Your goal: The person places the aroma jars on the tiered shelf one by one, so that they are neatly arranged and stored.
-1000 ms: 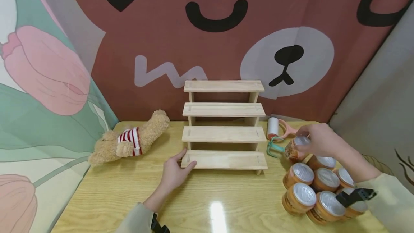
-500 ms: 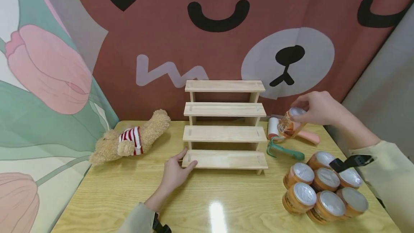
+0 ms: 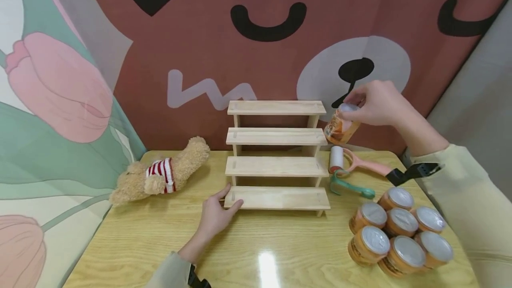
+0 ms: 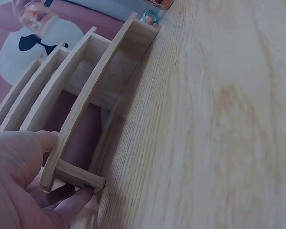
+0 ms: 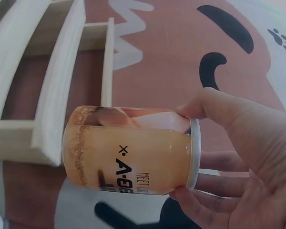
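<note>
Clock centred on the stepped stand (image 3: 278, 166), twelve toward the brown cloth (image 3: 200, 52) at the back. Nearest me: table top (image 3: 304, 243), yellowish wood grain, glossy, white glare (image 3: 268, 270) at six. At four, seven orange cans (image 3: 402, 221), rounded, silvery lids, upright, bunched. Between seven and eight, left hand (image 3: 214, 214) grips the stand's near corner, thumb against the lowest step, other fingers curled at its end. Stand is pale bare wood, four flat planks climbing rearward. At three, lint roller (image 3: 337, 159), white cylinder, pink handle; just nearer, a smooth green hooked tool (image 3: 354, 186). At nine, plush toy (image 3: 160, 177) lying, curly tan pile, red-and-white striped top. At two, right hand (image 3: 376, 103) pinches the held can (image 3: 341, 128) round its metal-rimmed end; can tilted, off the table, beside the second-highest step, contact uncertain. Farthest: printed bear face on the brown cloth; toward ten, flower-printed cloth (image 3: 60, 88).
</note>
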